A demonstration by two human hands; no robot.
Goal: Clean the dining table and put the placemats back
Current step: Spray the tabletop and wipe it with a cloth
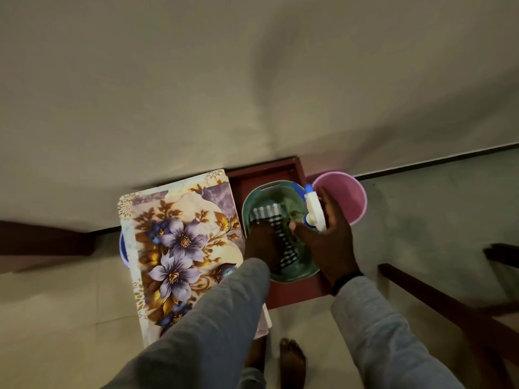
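Observation:
A stack of floral placemats (179, 248), purple flowers with gold leaves, lies flat at centre left. To its right a green plastic basket (254, 196) sits in a dark red tray (297, 296). My left hand (262, 244) reaches into the basket and holds a black-and-white checked cloth (268, 213). My right hand (327, 237) is closed around a white spray bottle (314, 209) with a blue nozzle, over the basket's right rim.
A pink bucket (349, 192) stands just right of the basket. A blue rim (122, 248) shows under the placemats' left edge. Dark wooden furniture parts (438, 299) cross the floor at right, another at far left. My bare feet (292, 360) stand below.

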